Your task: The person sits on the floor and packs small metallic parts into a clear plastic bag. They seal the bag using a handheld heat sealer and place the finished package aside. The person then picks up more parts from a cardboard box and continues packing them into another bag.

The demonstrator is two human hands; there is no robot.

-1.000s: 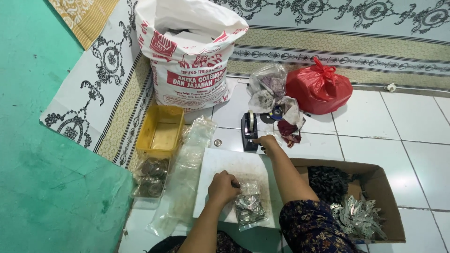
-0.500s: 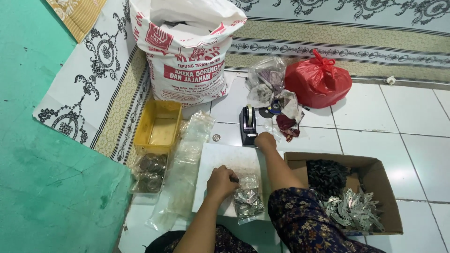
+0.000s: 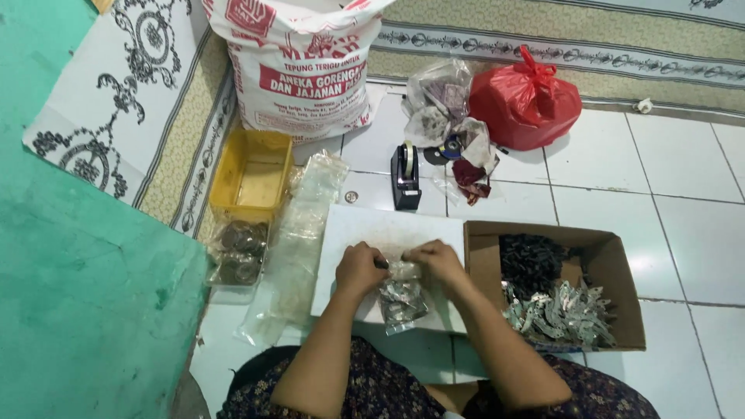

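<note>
Both hands pinch the small clear bag top: left hand, right hand; keep the fold tight, flat on the white board

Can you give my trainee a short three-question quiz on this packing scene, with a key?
1. True or false: both the left hand and the right hand are on the small clear packet.
2. What does the packet rest on?
A. the white board
B. the yellow tray
C. the red bag
3. Which open container lies right beside the right hand?

Key:
1. True; both hands pinch the packet's top edge.
2. A.
3. The cardboard box, which holds dark pieces and silvery pieces.
</note>
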